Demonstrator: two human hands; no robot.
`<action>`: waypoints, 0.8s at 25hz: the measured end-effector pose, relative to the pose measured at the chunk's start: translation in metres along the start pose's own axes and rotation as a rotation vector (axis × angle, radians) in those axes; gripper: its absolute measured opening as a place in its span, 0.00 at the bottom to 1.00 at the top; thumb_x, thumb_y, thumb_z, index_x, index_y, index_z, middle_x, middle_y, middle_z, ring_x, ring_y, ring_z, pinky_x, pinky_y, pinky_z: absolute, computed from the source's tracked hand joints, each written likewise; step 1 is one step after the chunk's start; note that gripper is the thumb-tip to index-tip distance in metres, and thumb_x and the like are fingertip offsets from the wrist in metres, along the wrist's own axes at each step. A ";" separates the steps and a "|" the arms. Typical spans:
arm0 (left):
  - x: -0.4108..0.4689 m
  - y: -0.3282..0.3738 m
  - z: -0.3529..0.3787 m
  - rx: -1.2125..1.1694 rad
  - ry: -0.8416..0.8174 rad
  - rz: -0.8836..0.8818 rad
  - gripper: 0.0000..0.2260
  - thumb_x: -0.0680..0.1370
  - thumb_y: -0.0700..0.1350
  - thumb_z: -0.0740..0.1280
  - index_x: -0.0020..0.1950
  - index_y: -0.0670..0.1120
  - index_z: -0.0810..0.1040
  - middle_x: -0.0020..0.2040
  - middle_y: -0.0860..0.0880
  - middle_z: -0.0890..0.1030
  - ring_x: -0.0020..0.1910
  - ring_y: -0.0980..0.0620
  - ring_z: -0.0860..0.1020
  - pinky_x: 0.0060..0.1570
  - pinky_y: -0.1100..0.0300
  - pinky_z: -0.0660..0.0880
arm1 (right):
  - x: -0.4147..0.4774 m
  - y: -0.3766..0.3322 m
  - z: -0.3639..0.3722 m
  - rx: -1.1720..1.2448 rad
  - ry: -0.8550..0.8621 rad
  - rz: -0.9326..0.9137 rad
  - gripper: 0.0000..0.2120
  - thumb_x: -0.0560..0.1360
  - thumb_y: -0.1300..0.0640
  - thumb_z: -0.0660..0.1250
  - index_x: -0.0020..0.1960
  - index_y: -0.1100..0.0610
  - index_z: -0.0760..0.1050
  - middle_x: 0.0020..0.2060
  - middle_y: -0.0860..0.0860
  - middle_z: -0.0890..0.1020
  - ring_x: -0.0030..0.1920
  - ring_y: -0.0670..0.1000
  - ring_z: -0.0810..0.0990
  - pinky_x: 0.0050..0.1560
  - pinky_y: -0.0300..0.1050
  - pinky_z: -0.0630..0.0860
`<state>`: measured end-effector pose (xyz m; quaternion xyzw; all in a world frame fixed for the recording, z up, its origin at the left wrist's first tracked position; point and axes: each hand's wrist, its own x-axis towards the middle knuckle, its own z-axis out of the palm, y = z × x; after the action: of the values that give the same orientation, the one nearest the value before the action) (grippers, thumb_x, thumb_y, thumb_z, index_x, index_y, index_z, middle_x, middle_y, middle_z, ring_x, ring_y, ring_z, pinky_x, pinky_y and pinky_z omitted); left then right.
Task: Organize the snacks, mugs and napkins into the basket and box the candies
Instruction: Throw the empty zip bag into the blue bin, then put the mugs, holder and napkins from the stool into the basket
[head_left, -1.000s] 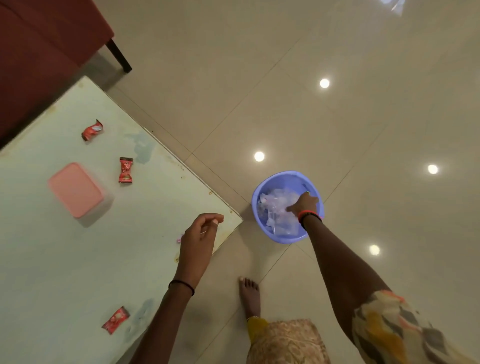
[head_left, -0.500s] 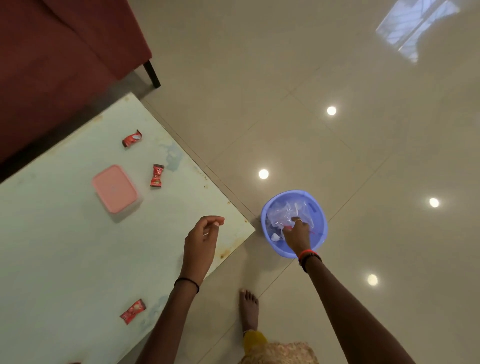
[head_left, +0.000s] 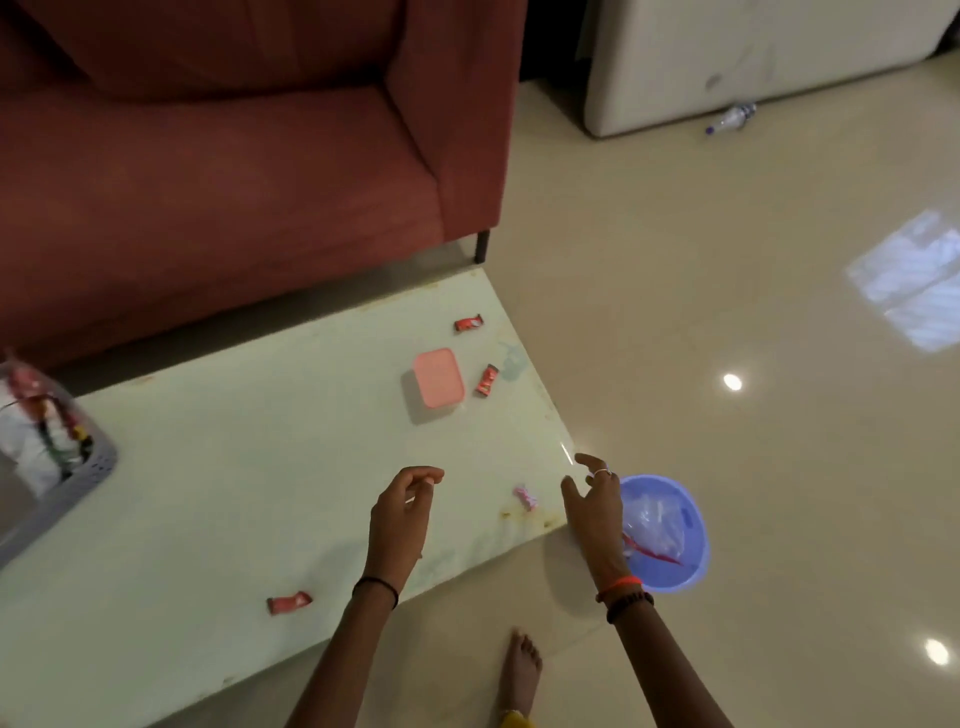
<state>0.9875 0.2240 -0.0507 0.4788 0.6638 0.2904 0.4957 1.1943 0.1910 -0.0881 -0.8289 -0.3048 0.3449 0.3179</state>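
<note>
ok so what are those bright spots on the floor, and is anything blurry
Head view: round white spots on the glossy floor are reflected lights, the pale patch at right looks like window glare; the basket at the left edge is smeared, and both hands are slightly soft.

The floor is glossy tile, mirroring lamps. The table top is smooth, pale, faintly shiny and stained. The sofa is matt red cloth. The box lid, blue bowl and grey basket look plastic; the candies wear shiny wrappers.
</note>
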 end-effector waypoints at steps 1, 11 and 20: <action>-0.009 -0.003 -0.027 -0.028 0.046 -0.005 0.09 0.78 0.38 0.60 0.46 0.47 0.79 0.46 0.54 0.81 0.49 0.60 0.77 0.40 0.81 0.69 | -0.020 -0.020 0.014 -0.001 -0.038 -0.033 0.16 0.75 0.65 0.63 0.62 0.60 0.71 0.62 0.56 0.72 0.56 0.53 0.73 0.51 0.41 0.67; -0.126 -0.083 -0.293 -0.147 0.421 -0.081 0.09 0.78 0.37 0.60 0.50 0.43 0.79 0.47 0.50 0.81 0.52 0.54 0.77 0.46 0.74 0.68 | -0.239 -0.157 0.173 -0.044 -0.395 -0.289 0.14 0.75 0.64 0.62 0.61 0.61 0.71 0.63 0.55 0.73 0.62 0.58 0.73 0.61 0.48 0.71; -0.245 -0.163 -0.475 -0.265 0.720 -0.189 0.09 0.77 0.35 0.59 0.46 0.44 0.78 0.45 0.50 0.80 0.50 0.50 0.77 0.57 0.57 0.72 | -0.417 -0.216 0.300 -0.131 -0.679 -0.454 0.15 0.75 0.64 0.63 0.61 0.59 0.71 0.61 0.58 0.73 0.55 0.55 0.74 0.60 0.45 0.70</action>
<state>0.4986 -0.0210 0.0635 0.2149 0.7932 0.4760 0.3133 0.6623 0.1158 0.0610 -0.5983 -0.5888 0.4997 0.2138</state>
